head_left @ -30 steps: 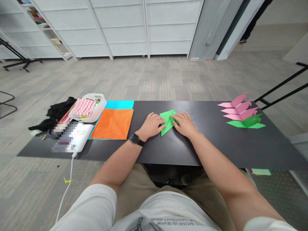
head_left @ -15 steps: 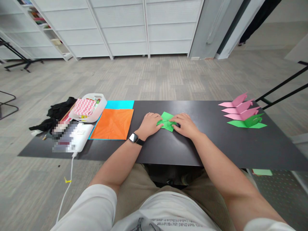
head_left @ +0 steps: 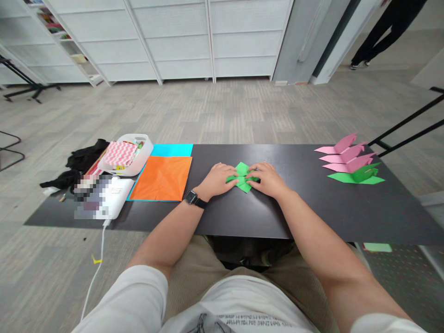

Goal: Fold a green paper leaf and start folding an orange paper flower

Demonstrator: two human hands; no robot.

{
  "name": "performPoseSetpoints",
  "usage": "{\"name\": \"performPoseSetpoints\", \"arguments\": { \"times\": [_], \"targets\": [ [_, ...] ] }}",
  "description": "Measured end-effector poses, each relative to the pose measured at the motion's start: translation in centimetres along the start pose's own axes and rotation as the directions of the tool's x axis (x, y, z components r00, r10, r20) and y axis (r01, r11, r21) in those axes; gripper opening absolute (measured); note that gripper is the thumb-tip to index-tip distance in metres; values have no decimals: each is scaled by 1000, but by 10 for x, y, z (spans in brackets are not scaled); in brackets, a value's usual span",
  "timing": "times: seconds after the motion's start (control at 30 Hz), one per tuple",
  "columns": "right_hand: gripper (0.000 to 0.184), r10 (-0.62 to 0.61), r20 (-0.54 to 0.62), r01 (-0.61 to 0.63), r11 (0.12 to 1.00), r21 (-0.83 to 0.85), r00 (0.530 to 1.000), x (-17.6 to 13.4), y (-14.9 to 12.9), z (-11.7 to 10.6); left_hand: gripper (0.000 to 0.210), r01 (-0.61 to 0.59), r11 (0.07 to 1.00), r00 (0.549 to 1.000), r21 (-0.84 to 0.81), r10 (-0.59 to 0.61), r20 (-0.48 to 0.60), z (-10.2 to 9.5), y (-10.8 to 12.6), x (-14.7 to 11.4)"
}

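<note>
Pressing evenly from both sides seems best, as the left hand (head_left: 220, 179) and right hand (head_left: 266, 179) rest bent fingers on the green paper (head_left: 242, 169) between them on the dark table (head_left: 308, 199), any pinch unclear.

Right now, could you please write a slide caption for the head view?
Left hand and right hand on folded green paper, between orange paper and pink and green origami figures.

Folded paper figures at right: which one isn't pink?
The green figure, at the near end of the row; the other three figures are all pink.
</note>
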State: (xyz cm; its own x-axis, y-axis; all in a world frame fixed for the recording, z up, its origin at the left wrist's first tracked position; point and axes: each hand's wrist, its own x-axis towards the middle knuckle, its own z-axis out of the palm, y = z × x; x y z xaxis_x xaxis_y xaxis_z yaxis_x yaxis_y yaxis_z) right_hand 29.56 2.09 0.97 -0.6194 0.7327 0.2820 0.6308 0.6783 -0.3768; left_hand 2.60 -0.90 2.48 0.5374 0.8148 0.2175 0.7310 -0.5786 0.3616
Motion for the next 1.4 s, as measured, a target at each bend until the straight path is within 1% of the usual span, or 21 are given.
{"name": "performPoseSetpoints", "arguments": {
  "times": [0.1, 0.13, 0.17, 0.27, 0.33, 0.4, 0.47, 0.53, 0.6, 0.63, 0.77, 0.83, 0.93, 0.97, 1.03, 1.07, 1.13, 1.23, 1.3, 1.37, 1.4],
  "targets": [
    [13, 11, -1, -11, 1000, 6, 1000, 0, 0, 0, 40, -14, 1000, 1000, -1, 14, 10, -1, 1, -1],
    [14, 14, -1, -14, 1000, 6, 1000, 0, 0, 0, 42, -18, 1000, 1000, 3, 18, 9, -1, 2, -1],
    [15, 19, -2, -19, 1000, 5, 1000, 0, -1, 0, 39, -22, 1000, 1000, 6, 22, 6, -1, 2, -1],
    [20, 35, -4, -35, 999, 10, 999, 2, -2, -1, 21, -47, 999, 999, 0, 47, -7, -2, 2, -1],
    [23, 39, -9, -39, 999, 30, 999, 2, -4, -4, 16, -69, 998, 997, -11, 69, -24, -3, 2, 0],
    [24, 24, -15, -23, 998, 62, 1000, 2, -4, -8, 19, -69, 997, 996, -19, 67, -66, -3, 2, 0],
    [26, -8, -27, 11, 996, 87, 1000, 1, -5, -14, 22, -34, 999, 990, -29, 30, -138, -5, 3, 1],
    [38, -40, -31, 43, 996, 82, 999, -1, -6, -19, 24, 14, 999, 976, -42, -22, -215, -6, 3, 1],
    [52, -52, -31, 53, 997, 51, 998, -2, -7, -21, 25, 45, 998, 964, -53, -57, -260, -9, 4, 0],
    [53, -48, -37, 50, 998, 34, 998, -2, -8, -22, 25, 49, 997, 961, -57, -63, -270, -10, 4, 0],
    [32, -16, -118, 17, 1000, 2, 993, -1, -13, -21, 27, 2, 998, 955, -58, -19, -295, -15, 9, -3],
    [26, 8, -176, -9, 1000, -3, 984, 0, -14, -21, 29, -29, 999, 946, -42, 14, -323, -18, 12, -5],
    [27, 61, -253, -65, 998, -8, 965, 0, -16, -23, 40, -66, 998, 949, -14, 58, -311, -22, 18, -6],
    [28, 67, -267, -72, 997, -8, 961, -1, -16, -23, 39, -73, 997, 954, -9, 67, -292, -23, 18, -5],
    [31, 56, -276, -61, 998, -8, 959, -2, -17, -24, 28, -69, 998, 960, 1, 67, -270, -23, 18, -4],
    [31, 42, -270, -46, 999, -9, 962, -3, -18, -24, 25, -64, 998, 961, 7, 64, -271, -22, 17, -4],
    [32, 12, -241, -13, 1000, -5, 970, -3, -20, -25, 24, -67, 998, 955, 20, 70, -289, -21, 15, -3],
    [32, -16, -201, 21, 999, 24, 979, -3, -25, -26, 25, -95, 994, 932, 62, 111, -345, -20, 16, -5],
    [32, -9, -215, 22, 998, 58, 977, -2, -27, -25, 26, -87, 990, 911, 109, 123, -394, -22, 20, -7],
    [30, 52, -252, -23, 993, 116, 966, 0, -26, -21, 31, -35, 988, 886, 150, 100, -453, -24, 27, -9],
    [29, 110, -269, -66, 984, 168, 957, 1, -24, -18, 34, -3, 987, 872, 160, 80, -482, -25, 30, -10]
  ]
}}
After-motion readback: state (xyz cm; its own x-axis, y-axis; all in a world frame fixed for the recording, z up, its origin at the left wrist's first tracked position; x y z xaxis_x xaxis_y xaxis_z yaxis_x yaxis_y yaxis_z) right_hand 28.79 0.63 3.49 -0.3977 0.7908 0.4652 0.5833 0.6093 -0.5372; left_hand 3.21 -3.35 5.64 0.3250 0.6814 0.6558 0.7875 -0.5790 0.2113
